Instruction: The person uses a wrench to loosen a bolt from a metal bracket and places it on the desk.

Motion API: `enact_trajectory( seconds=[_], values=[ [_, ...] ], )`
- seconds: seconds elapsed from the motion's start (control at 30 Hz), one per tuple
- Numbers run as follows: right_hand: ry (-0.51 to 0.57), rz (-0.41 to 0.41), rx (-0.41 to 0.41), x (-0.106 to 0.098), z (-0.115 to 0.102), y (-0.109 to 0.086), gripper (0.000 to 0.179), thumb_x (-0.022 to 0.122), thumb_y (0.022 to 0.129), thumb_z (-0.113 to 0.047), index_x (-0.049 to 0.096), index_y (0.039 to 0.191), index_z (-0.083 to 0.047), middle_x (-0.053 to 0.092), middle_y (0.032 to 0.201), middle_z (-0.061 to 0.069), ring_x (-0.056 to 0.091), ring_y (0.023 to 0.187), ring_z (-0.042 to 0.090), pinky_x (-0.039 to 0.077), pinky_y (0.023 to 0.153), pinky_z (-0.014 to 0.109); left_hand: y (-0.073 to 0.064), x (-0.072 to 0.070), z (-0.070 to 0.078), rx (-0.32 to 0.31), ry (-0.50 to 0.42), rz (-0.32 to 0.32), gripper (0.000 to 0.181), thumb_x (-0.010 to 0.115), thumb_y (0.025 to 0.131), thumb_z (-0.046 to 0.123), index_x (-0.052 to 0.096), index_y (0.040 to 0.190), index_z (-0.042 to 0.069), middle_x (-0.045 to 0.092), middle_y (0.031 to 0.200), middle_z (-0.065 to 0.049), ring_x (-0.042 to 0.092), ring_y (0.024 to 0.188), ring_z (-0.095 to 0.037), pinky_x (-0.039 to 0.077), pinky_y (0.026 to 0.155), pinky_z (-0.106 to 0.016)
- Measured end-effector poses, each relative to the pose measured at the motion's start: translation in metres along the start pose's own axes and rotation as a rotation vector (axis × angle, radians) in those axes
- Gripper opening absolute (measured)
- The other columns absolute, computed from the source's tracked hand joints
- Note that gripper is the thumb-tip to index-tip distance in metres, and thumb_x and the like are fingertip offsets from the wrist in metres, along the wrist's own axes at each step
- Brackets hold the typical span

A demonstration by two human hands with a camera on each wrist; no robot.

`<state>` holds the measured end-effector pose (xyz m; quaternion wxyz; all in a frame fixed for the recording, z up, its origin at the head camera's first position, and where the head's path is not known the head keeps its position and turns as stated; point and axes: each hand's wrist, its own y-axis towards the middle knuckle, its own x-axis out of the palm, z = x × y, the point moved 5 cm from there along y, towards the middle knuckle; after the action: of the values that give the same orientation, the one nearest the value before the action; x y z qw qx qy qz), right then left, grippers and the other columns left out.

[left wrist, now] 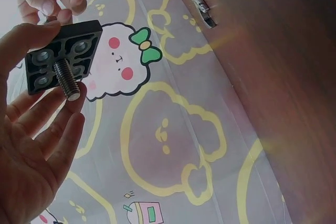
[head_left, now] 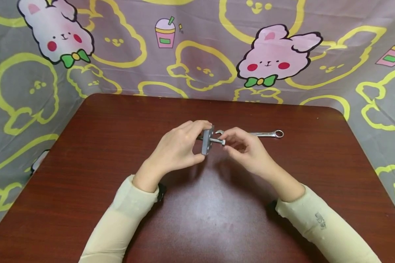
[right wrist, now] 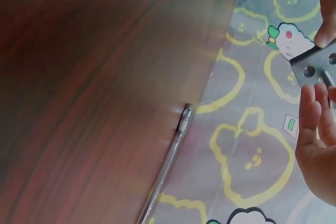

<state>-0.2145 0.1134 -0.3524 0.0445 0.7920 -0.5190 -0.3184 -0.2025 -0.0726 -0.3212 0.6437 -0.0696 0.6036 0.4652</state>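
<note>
My left hand (head_left: 181, 146) holds a small grey square plate (head_left: 205, 142) by its edges, thumb below and fingers on top. A threaded metal bolt (head_left: 217, 140) runs through the plate's middle, its hex head toward the right. In the left wrist view the plate's ribbed dark underside (left wrist: 63, 51) shows round holes near the corners, and the threaded bolt end (left wrist: 67, 80) sticks out. The thumb and index finger of my right hand (head_left: 247, 149) are curled about the bolt's head. The right wrist view shows the plate's flat face (right wrist: 310, 69), partly cut off by the frame.
A silver combination wrench (head_left: 266, 134) lies on the brown wooden table (head_left: 200, 219), just behind my right hand. A patterned cloth (head_left: 197, 54) with rabbits and yellow outlines hangs around the table's back and sides.
</note>
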Motion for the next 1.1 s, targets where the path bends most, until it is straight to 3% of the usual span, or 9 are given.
enact_trajectory(
  seconds=[0.33, 0.67, 0.9, 1.1],
  values=[
    [0.110, 0.088, -0.054, 0.001, -0.006, -0.005, 0.024, 0.068, 0.083, 0.012, 0.069, 0.104, 0.002, 0.067, 0.101, 0.010, 0.067, 0.086, 0.007, 0.055, 0.074, 0.020, 0.001, 0.000, 0.001, -0.007, -0.018, -0.009, 0.066, 0.082, 0.069, 0.016, 0.054, 0.128, 0.009, 0.067, 0.118, -0.003, 0.065, 0.101, -0.016, 0.055, 0.082, -0.033],
    [0.173, 0.104, -0.094, 0.004, -0.012, -0.005, 0.021, 0.060, 0.084, 0.018, 0.069, 0.098, 0.006, 0.061, 0.107, 0.014, 0.061, 0.103, 0.010, 0.054, 0.089, 0.021, 0.002, 0.002, 0.001, -0.010, -0.017, 0.000, 0.065, 0.082, 0.068, 0.015, 0.055, 0.127, 0.011, 0.068, 0.116, -0.003, 0.066, 0.099, -0.017, 0.055, 0.080, -0.033],
    [0.194, 0.124, -0.105, 0.002, -0.013, -0.006, 0.019, 0.060, 0.083, 0.018, 0.069, 0.095, 0.006, 0.064, 0.104, 0.011, 0.062, 0.102, 0.011, 0.054, 0.082, 0.019, 0.001, 0.003, 0.001, -0.010, -0.026, -0.004, 0.064, 0.082, 0.068, 0.015, 0.056, 0.126, 0.010, 0.068, 0.118, -0.003, 0.066, 0.100, -0.018, 0.055, 0.080, -0.033],
    [0.232, 0.144, -0.107, -0.001, -0.015, -0.008, 0.024, 0.059, 0.083, 0.017, 0.071, 0.094, 0.000, 0.067, 0.097, 0.010, 0.063, 0.100, 0.012, 0.053, 0.076, 0.019, 0.002, 0.005, 0.001, -0.017, -0.014, -0.014, 0.064, 0.082, 0.068, 0.017, 0.056, 0.126, 0.011, 0.068, 0.117, -0.002, 0.065, 0.100, -0.016, 0.055, 0.081, -0.033]
  ],
)
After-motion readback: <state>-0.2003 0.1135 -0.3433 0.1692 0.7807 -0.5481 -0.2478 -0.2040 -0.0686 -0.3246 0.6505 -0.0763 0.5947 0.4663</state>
